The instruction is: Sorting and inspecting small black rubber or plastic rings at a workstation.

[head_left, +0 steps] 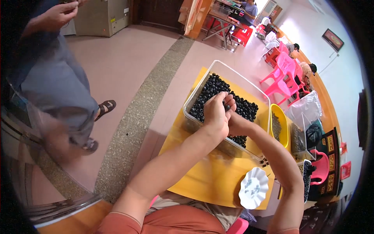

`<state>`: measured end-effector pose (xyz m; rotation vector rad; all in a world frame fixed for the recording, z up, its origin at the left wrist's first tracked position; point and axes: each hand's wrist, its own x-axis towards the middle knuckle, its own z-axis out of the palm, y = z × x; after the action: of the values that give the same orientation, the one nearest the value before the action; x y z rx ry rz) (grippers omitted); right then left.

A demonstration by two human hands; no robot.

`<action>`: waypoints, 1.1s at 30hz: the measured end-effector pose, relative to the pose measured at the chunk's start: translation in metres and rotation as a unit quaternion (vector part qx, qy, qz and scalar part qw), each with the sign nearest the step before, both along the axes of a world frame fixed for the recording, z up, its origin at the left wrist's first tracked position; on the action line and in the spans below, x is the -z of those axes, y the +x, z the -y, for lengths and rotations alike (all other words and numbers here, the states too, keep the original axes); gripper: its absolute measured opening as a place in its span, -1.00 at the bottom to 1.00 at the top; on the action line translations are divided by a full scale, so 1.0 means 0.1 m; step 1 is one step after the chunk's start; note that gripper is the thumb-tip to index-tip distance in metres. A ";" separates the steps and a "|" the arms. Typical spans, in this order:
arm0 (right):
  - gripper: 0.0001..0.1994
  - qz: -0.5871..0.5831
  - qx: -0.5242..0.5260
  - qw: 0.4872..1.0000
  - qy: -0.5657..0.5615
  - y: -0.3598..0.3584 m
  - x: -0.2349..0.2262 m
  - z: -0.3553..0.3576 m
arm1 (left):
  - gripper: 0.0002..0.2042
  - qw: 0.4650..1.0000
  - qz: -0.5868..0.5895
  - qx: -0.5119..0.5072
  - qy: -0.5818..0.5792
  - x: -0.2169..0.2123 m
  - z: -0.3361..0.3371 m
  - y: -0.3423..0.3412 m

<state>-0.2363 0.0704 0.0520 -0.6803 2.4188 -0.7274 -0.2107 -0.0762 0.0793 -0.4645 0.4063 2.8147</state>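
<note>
Over a clear plastic bin (187,108) filled with small black ring-shaped pieces (246,105), my two hands are brought together, touching. My left hand (215,114) is curled, and at least one dark piece shows between its fingers and the palm. My right hand (236,123) presses in from the right, partly covered by the left one, so its fingers are mostly hidden. On the yellow tabletop (210,175), a white scalloped dish (261,194) with small bluish bits stands near the front right. A few dark pieces (263,162) lie beside the bin's near right corner.
Right of the bin stand a yellow tub (285,134) and another clear container (299,142). Pink chairs (286,74) and several seated people line the long bench at right. At left, a person in grey trousers (58,82) stands close by.
</note>
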 end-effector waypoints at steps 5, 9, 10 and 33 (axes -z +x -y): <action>-0.91 0.002 0.114 0.993 0.045 -0.03 -0.68 -0.05 | -0.84 0.999 0.007 -0.010 -0.048 0.01 -0.02 -0.01; -0.91 0.012 0.135 0.990 -0.044 0.01 -1.08 0.02 | -0.87 0.995 0.027 0.009 -0.097 0.01 -0.10 -0.01; -0.92 0.010 0.125 0.990 -0.069 0.05 -1.14 0.10 | -0.84 0.995 0.032 0.038 -0.086 0.01 -0.11 0.00; -0.83 -0.248 0.073 0.965 -0.033 0.27 -1.04 0.22 | -0.84 0.998 0.015 0.046 0.047 0.13 -0.29 -0.03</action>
<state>-0.2093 0.0482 0.1558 -0.7939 2.9381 -0.7690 -0.2141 -0.0468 0.0665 -0.4545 0.2807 2.7208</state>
